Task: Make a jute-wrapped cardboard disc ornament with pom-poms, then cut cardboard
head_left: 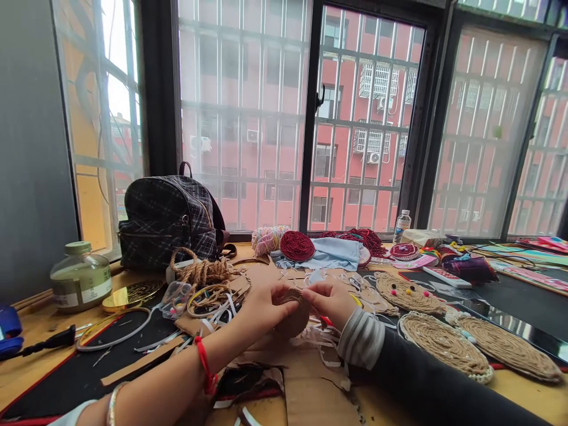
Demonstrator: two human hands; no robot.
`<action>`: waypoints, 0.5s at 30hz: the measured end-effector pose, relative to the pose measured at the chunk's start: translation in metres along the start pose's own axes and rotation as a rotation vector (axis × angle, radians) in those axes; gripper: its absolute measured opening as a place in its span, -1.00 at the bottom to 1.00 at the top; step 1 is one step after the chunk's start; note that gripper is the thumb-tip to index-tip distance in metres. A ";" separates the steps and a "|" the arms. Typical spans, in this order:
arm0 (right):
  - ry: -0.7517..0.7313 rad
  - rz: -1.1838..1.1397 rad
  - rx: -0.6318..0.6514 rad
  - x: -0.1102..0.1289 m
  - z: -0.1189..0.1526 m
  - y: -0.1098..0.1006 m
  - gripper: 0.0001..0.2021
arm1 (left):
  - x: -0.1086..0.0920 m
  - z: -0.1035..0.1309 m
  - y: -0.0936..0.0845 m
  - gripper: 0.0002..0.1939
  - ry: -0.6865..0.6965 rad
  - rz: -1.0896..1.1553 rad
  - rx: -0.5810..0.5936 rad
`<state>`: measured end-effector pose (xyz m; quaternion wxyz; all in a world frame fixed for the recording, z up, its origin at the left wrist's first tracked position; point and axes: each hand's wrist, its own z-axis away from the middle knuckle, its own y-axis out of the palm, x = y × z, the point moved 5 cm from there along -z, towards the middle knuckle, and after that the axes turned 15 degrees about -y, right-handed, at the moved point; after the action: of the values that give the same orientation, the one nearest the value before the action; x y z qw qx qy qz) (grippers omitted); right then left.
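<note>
A small round brown cardboard disc [293,320] is held up between both hands above the middle of the table. My left hand [265,309] has its thumb and fingers closed on the disc's left and upper edge. At its upper right edge, my right hand [332,300] pinches with thumb and forefinger. Whether a thin strip lies in that pinch is too small to tell. Under the hands lies a torn sheet of corrugated cardboard [317,387], with white ribbon strips [328,354] curling beside it.
Coiled rope mats [444,342] lie at the right. A bundle of rope [202,271], a hoop [116,346] and a jar of green liquid [80,284] are at the left. Behind stand a plaid backpack [166,222], dark red yarn [296,245] and a bottle [402,226] by the window.
</note>
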<state>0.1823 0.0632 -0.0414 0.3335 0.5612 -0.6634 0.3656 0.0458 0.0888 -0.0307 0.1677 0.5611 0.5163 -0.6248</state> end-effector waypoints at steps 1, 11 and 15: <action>0.006 -0.010 0.005 -0.001 0.000 0.000 -0.64 | 0.000 0.000 -0.001 -0.77 -0.011 0.007 -0.003; -0.231 0.276 0.111 0.008 0.000 0.000 -0.85 | -0.005 0.002 -0.005 -0.80 -0.039 0.032 -0.022; -0.297 0.469 0.195 0.015 0.003 0.002 -0.86 | -0.006 0.003 -0.009 -0.80 -0.042 -0.008 -0.083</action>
<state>0.1781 0.0528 -0.0305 0.0834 0.4693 -0.7783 0.4087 0.0391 0.0875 -0.0216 0.1991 0.5383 0.5405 -0.6152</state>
